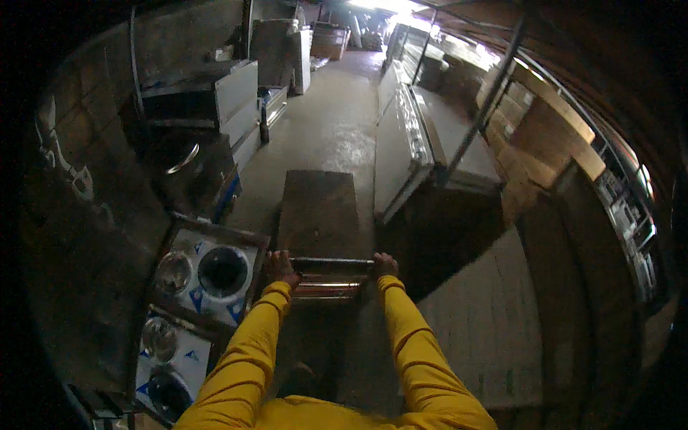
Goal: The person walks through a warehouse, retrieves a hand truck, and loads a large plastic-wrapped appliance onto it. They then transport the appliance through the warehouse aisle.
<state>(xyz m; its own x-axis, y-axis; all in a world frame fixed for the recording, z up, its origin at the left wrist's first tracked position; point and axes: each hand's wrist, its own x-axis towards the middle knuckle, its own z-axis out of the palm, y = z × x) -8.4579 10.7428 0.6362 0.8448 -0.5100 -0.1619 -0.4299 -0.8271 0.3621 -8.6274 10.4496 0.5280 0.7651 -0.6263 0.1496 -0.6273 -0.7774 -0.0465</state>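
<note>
Low brown platform cart [318, 208], upright on grey floor [326, 118], silvery handlebar [335, 267] at near end

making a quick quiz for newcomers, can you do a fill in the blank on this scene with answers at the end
The right grip holds the handlebar near its ____ end.
Both sleeves are ____.
The white panels with round fittings are on the ____ side of the platform trolley.
The brightest light shows at the ____ end of the aisle.
Missing: right; yellow; left; far
</note>
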